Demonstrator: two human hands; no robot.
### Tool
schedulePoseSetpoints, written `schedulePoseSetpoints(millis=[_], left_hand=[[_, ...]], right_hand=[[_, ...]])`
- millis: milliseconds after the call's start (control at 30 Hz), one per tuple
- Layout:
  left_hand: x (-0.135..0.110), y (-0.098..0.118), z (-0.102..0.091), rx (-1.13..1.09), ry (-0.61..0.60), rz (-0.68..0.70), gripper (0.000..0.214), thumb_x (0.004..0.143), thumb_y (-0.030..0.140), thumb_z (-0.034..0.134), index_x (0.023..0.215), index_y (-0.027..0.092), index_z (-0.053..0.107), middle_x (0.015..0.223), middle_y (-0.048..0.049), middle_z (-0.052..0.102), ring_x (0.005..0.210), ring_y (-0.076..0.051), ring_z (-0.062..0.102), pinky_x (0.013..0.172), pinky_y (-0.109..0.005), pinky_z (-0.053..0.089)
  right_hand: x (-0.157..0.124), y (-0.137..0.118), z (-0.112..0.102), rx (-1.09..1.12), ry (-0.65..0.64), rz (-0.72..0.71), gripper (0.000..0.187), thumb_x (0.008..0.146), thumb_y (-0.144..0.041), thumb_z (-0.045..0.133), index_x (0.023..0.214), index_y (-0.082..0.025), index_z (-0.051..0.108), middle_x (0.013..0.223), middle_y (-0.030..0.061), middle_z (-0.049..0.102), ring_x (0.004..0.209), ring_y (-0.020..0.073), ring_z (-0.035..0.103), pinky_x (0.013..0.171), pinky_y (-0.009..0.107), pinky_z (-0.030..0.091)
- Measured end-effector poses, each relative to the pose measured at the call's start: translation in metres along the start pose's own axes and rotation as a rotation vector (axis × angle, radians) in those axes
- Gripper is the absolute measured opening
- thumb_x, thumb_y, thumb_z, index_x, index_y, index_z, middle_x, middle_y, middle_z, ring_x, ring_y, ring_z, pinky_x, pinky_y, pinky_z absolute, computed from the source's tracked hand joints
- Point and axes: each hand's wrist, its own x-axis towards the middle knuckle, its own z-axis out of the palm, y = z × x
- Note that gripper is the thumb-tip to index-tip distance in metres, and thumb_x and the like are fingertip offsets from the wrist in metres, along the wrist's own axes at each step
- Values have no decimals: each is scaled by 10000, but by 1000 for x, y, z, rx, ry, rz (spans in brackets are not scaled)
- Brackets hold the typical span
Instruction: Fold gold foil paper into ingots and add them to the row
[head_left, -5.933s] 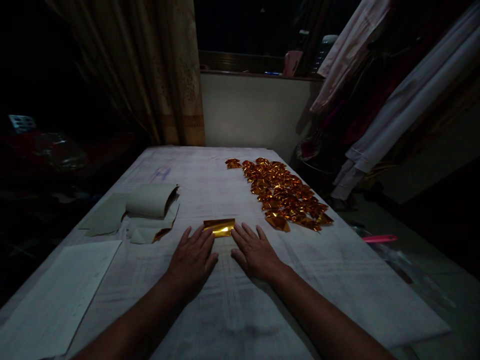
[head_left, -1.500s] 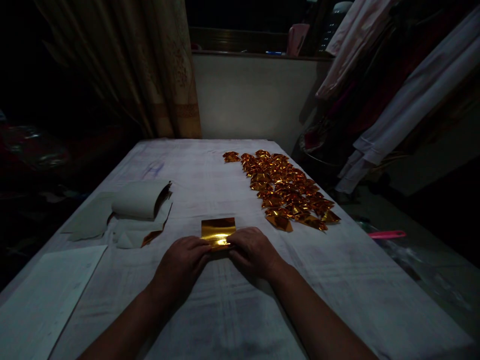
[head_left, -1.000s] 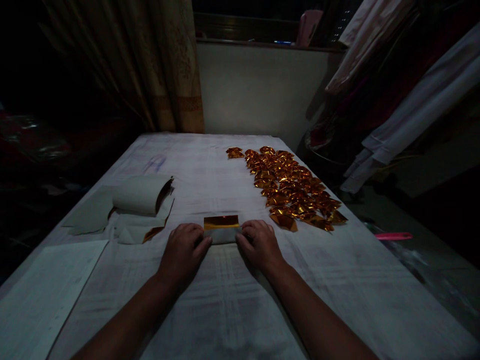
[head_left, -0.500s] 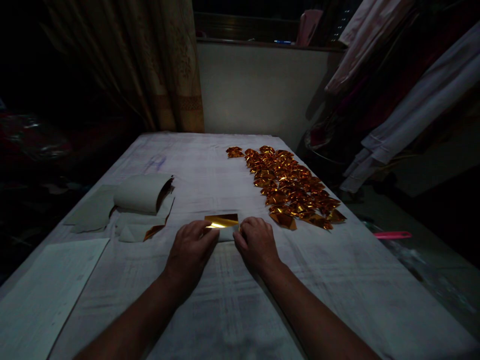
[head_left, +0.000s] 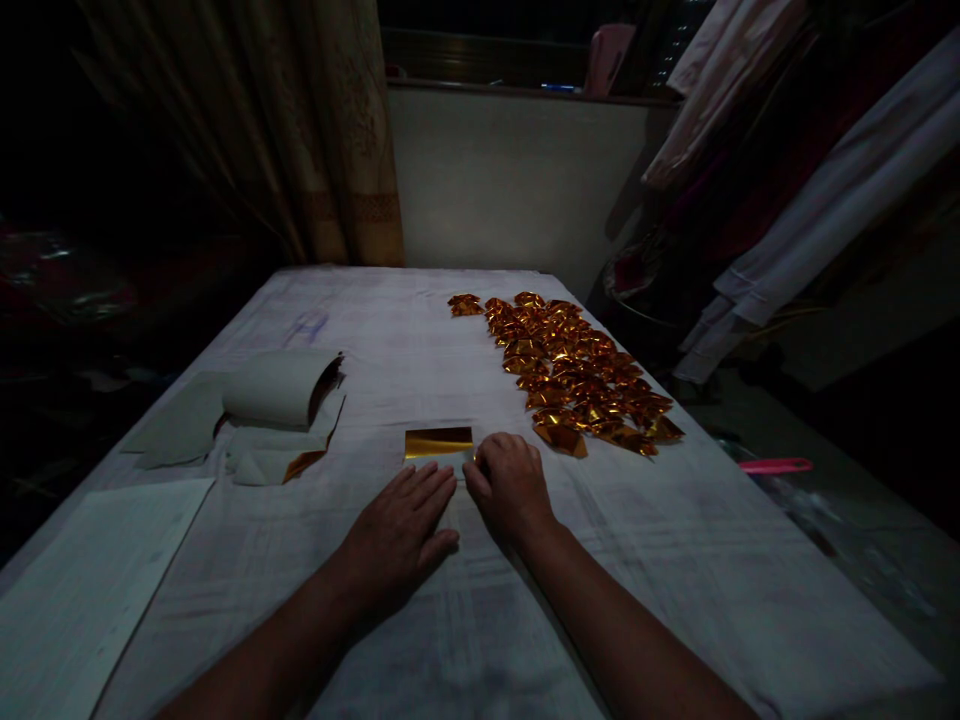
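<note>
A sheet of gold foil paper (head_left: 439,442) lies on the cloth-covered table, its gold side up along the far part and a pale strip along the near edge. My left hand (head_left: 401,520) rests flat on that near edge, fingers stretched out and the thumb apart. My right hand (head_left: 508,483) has its fingers curled and pinches the right end of the foil paper. The palm side of both hands is hidden.
Many folded gold foil pieces (head_left: 581,370) lie heaped at the right. To the left are a curled stack of paper (head_left: 277,390), loose sheets (head_left: 184,425) and a large white sheet (head_left: 97,590). Clothes (head_left: 810,220) hang at the right; a curtain (head_left: 322,130) hangs behind.
My left hand has let go of the foil paper's left end, moved nearer and right, and flattened onto its near edge. My right hand stays at the right end.
</note>
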Motion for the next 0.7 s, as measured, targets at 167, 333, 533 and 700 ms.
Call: schedulePoseSetpoints(millis=[167,333,533,700], left_hand=[[-9,-7,-4,8,-8,-58,592,1026,534,378,1517,206,419,1546,-88,474,1437,-243,429,1208,-446,311],[-13,-10,-7,24,-40,-58,616,1015,545,392,1545,231,371,1575,-72,428,1453,-254,403,1218,-476,262],[-10,-6,-9,62,-48,-60,632,1022,567,353,1521,184,417,1564,-104,435,1449,-252,409,1220,-459,233],[-18,-14,-5,51,-28,-49,651,1007,584,385,1550,226,364,1568,-76,440,1450,-262,405,1228,-488,192]], right_hand=[[-2,4,3,14,29,21,73,901,-213,607,968,-211,636,960,52,675,961,236,563,862,354,361],[-5,1,0,38,40,-116,309,964,-196,494,1246,-186,621,1261,120,672,1205,257,549,1031,415,360],[-19,-15,-3,49,-282,-407,527,1026,-395,423,1488,-144,454,1536,141,466,1470,257,342,1218,517,195],[-29,-9,-10,-4,-392,-307,642,1024,-510,403,1547,-141,354,1617,145,292,1516,278,245,1233,589,109]])
